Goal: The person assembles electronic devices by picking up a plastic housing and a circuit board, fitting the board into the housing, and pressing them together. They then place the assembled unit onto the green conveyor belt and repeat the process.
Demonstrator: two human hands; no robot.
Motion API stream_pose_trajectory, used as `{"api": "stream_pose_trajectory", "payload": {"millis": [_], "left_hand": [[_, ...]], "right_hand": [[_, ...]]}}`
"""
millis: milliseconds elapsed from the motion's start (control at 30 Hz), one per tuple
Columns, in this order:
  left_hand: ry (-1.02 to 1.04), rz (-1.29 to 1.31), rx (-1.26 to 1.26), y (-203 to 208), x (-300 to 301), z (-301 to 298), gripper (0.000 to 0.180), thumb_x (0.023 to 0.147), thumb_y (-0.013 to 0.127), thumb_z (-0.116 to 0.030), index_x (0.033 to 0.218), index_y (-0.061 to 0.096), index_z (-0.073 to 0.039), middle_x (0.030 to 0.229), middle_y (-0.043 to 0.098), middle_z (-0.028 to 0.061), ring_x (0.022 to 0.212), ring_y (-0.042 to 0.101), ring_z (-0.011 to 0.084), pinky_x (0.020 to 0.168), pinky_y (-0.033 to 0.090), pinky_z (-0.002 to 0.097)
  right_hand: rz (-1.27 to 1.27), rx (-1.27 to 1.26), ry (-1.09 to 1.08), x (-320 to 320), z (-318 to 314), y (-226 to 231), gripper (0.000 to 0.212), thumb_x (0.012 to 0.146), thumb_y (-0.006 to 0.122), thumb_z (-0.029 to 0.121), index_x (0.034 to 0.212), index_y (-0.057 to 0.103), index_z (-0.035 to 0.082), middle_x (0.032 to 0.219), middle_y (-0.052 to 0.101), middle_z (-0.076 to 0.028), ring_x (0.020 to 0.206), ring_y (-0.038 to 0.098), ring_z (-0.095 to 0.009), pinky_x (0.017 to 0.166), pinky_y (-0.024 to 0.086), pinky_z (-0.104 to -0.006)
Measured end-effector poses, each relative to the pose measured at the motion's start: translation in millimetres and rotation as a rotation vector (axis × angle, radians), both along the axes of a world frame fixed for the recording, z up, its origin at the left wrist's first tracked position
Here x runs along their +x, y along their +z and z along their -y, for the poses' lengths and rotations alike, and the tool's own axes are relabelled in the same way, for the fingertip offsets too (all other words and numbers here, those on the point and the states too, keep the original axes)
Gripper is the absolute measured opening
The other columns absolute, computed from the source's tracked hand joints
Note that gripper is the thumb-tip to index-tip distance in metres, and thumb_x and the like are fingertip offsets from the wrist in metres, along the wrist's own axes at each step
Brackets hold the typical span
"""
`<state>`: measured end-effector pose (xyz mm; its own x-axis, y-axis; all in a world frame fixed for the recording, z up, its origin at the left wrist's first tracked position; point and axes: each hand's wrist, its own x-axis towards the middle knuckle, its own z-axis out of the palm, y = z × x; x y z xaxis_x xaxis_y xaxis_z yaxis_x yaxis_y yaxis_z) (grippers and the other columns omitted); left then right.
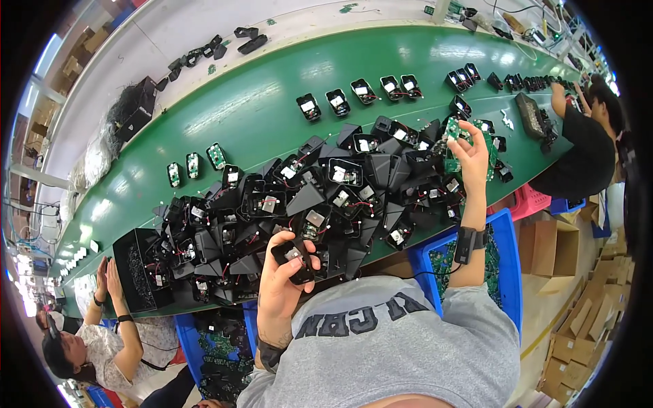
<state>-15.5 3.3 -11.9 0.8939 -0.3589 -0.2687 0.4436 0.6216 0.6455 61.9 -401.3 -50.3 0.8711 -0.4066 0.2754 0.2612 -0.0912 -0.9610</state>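
My left hand (279, 279) is closed round a small black plastic housing (296, 270) with a light square part inside, held up near the front edge of the bench. Farther off to the right, my right hand (474, 158) pinches a small green circuit board (453, 128) between thumb and fingers. Below and beside that hand lie more green circuit boards (491, 165), partly hidden by it. A big heap of black housings (389, 171), many with wires and a metal or white part inside, spreads between and beyond my hands.
The green bench (265, 126) carries a row of open housings (338, 102) and several boards in housings (216, 156). A black box of small parts (139, 268) stands at left. Blue bins (511, 272) of boards sit below the edge. Co-workers work at left (112, 289) and right (578, 149).
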Motion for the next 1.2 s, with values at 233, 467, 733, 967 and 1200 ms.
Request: {"api": "stream_pose_trajectory", "payload": {"millis": [233, 467, 733, 967, 1200], "left_hand": [[-0.015, 0.081, 0.067, 4.6, 0.0, 3.4, 0.043, 0.086, 0.057, -0.006, 0.125, 0.041, -0.009, 0.109, 0.055, 0.0159, 0.088, 0.062, 0.0238, 0.05, 0.05, 0.0276], [-0.011, 0.065, 0.068, 3.6, -1.1, 3.0, 0.041, 0.087, 0.055, -0.008, 0.125, 0.041, -0.009, 0.109, 0.055, 0.0161, 0.088, 0.062, 0.0234, 0.05, 0.051, 0.0275], [0.004, 0.061, 0.085, 2.7, -0.6, -0.3, 0.043, 0.085, 0.057, -0.009, 0.126, 0.041, -0.01, 0.108, 0.056, 0.0151, 0.087, 0.061, 0.0222, 0.05, 0.051, 0.0273], [0.031, 0.301, 0.139, 15.8, 5.2, 2.0, 0.044, 0.079, 0.066, -0.007, 0.119, 0.046, -0.008, 0.103, 0.057, 0.0109, 0.088, 0.061, 0.019, 0.067, 0.056, 0.0318], [0.043, 0.667, 0.747, 48.5, 66.0, 18.6, 0.015, 0.08, 0.072, -0.013, 0.084, 0.06, -0.004, 0.081, 0.056, -0.0022, 0.069, 0.05, 0.0063, 0.065, 0.041, 0.0216]], "right_hand": [[-0.064, 0.072, 0.009, 4.3, 16.7, -12.4, 0.033, 0.088, 0.062, 0.009, 0.12, 0.054, 0.002, 0.121, 0.057, -0.006, 0.103, 0.057, -0.013, 0.089, 0.045, -0.0233], [-0.086, 0.289, 0.12, 7.6, 17.3, -15.6, 0.024, 0.096, 0.054, 0.019, 0.111, 0.056, 0.0, 0.116, 0.062, -0.015, 0.111, 0.06, -0.021, 0.09, 0.049, -0.0269], [-0.111, 0.301, 0.163, 13.5, 18.8, -8.2, 0.022, 0.097, 0.053, 0.02, 0.108, 0.056, 0.001, 0.113, 0.063, -0.016, 0.106, 0.062, -0.02, 0.089, 0.05, -0.0279], [-0.193, 0.122, 0.227, 25.9, -20.7, 46.3, 0.018, 0.096, 0.055, 0.019, 0.103, 0.059, 0.003, 0.107, 0.066, -0.01, 0.102, 0.064, -0.017, 0.084, 0.05, -0.0251], [-0.281, -0.19, 0.377, 59.6, -70.6, 101.0, 0.023, 0.09, 0.063, 0.023, 0.097, 0.062, 0.002, 0.093, 0.063, -0.001, 0.088, 0.061, -0.007, 0.082, 0.049, -0.0204]]}}
